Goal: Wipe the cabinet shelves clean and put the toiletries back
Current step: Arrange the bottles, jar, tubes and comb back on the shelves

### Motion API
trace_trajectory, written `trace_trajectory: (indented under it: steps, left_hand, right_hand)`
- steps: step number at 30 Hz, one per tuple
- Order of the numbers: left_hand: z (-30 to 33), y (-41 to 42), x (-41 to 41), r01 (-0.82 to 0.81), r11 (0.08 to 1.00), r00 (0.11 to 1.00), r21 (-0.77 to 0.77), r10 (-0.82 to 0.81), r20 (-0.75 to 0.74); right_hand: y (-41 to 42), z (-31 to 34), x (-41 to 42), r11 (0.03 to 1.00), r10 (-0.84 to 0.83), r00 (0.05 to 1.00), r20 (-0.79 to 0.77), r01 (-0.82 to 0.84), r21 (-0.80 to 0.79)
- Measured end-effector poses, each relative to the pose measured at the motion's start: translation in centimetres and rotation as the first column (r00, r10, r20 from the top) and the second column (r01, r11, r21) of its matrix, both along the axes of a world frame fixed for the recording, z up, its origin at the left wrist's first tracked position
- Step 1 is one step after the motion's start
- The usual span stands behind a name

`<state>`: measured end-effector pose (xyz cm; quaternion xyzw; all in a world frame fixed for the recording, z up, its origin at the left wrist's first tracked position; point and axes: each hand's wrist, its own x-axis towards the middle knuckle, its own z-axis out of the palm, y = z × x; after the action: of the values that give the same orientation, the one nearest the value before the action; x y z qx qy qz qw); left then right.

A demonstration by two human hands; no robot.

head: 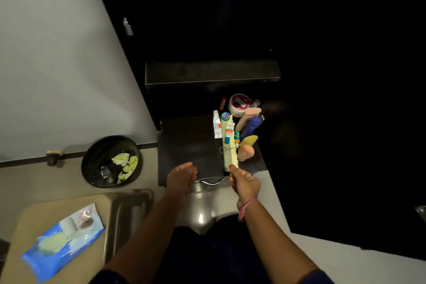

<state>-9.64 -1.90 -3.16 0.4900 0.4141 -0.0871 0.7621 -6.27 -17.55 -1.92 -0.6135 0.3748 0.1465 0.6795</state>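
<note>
Head view, looking down into a dark cabinet. Right hand [244, 183] pinching the near end of a pale yellow comb [230, 154] between thumb and fingertips [231, 166], other fingers loosely curled below. Comb lying flat on the dark lower shelf [189, 145], running away from the grip toward the cluster of toiletries. Light, stiff plastic by the look of it, with fine teeth along one side; likely slick, so best taken across the flat spine at the end, as here, not by the teeth. A thin wire loop [224, 149] seems to lie across the comb midway; could snag on lifting.

Beyond the grip, packed close together: a white tube [217, 127], a small orange-and-white tube [228, 132], a blue bottle [252, 126] lying tilted, a peach-coloured bottle [247, 116], and a white jar with a red top [239, 104] farthest back. Tubes soft and light; jar probably the heaviest, better taken round the body.

Left hand [182, 176] just left of the grip, fingers straight and together, holding nothing, at the shelf's front edge. Farther left, a black bin [92, 163] with used yellow wipes [125, 163], and a blue wipes pack [62, 241] on a beige desk [23, 226].
</note>
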Motion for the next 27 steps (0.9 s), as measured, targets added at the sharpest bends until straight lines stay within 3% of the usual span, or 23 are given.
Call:
trace_trajectory:
  steps: [4, 8, 11, 12, 15, 19, 23, 27]
  left_hand:
    - [-0.4, -3.9, 2.5, 0.023, 1.0, 0.999, 0.02, -0.024, 0.033]
    - [-0.6, -6.5, 5.0, 0.141, 0.966, 0.99, 0.219, -0.144, -0.003]
    - [-1.2, -7.2, 6.9, 0.324, 0.835, 0.939, 0.445, -0.342, -0.042]
    - [-1.0, -7.4, 7.5, 0.316, 0.808, 0.94, 0.497, -0.336, -0.052]
    - [0.4, -8.3, 9.3, 0.304, 0.758, 0.933, 0.577, -0.36, -0.019]
    - [1.4, -9.4, 11.7, 0.352, 0.598, 0.846, 0.72, -0.532, 0.028]
    - [1.2, -10.0, 12.8, 0.367, 0.463, 0.758, 0.807, -0.652, 0.03]
    - [1.0, -10.5, 13.3, 0.384, 0.413, 0.721, 0.826, -0.693, 0.011]
  right_hand:
    - [-2.8, -0.6, 1.3, 0.998, 0.057, 0.998, 0.028, -0.056, -0.03]
    - [-4.7, -1.1, 2.9, 0.99, 0.115, 0.992, 0.047, -0.11, -0.084]
    - [-5.5, -1.3, 4.1, 0.964, 0.191, 0.979, 0.072, -0.172, -0.205]
    - [-5.7, -1.4, 4.5, 0.945, 0.227, 0.97, 0.082, -0.199, -0.259]
    - [-5.8, -1.8, 5.8, 0.873, 0.35, 0.933, 0.084, -0.293, -0.39]
    - [-5.6, -2.4, 7.4, 0.775, 0.497, 0.865, 0.073, -0.404, -0.486]
    - [-5.7, -3.0, 8.0, 0.716, 0.545, 0.837, 0.056, -0.429, -0.55]
    - [-6.3, -2.8, 7.8, 0.717, 0.529, 0.846, 0.064, -0.406, -0.566]
